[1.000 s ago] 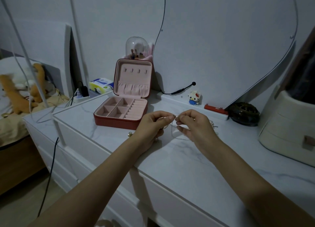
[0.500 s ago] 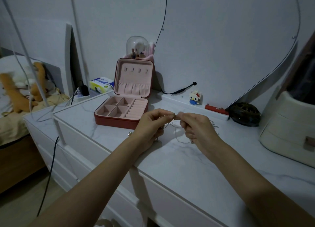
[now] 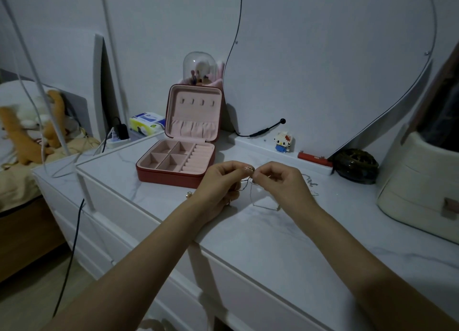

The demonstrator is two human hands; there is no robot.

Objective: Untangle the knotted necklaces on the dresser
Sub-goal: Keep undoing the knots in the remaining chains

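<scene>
Thin knotted necklaces [image 3: 255, 194] hang between my two hands above the white marble dresser top [image 3: 273, 238]. My left hand [image 3: 221, 181] pinches a small rose-gold pendant [image 3: 248, 168] at its fingertips. My right hand [image 3: 283, 181] pinches the fine chain right beside it, fingertips almost touching the left ones. A loop of chain droops down to the dresser under my right hand. More chain [image 3: 309, 181] trails on the surface to the right.
An open red jewelry box [image 3: 178, 157] with pink lining stands behind my left hand. A small toy figure [image 3: 283, 142], a red bar [image 3: 314, 156] and a dark round box [image 3: 356, 166] line the mirror base. A cream organizer [image 3: 422, 181] stands right. A small earring [image 3: 189, 194] lies near my left wrist.
My hands have stayed close together over the same spot. The hanging chain loop has dropped lower under my right hand, and the pendant now shows at my left fingertips.
</scene>
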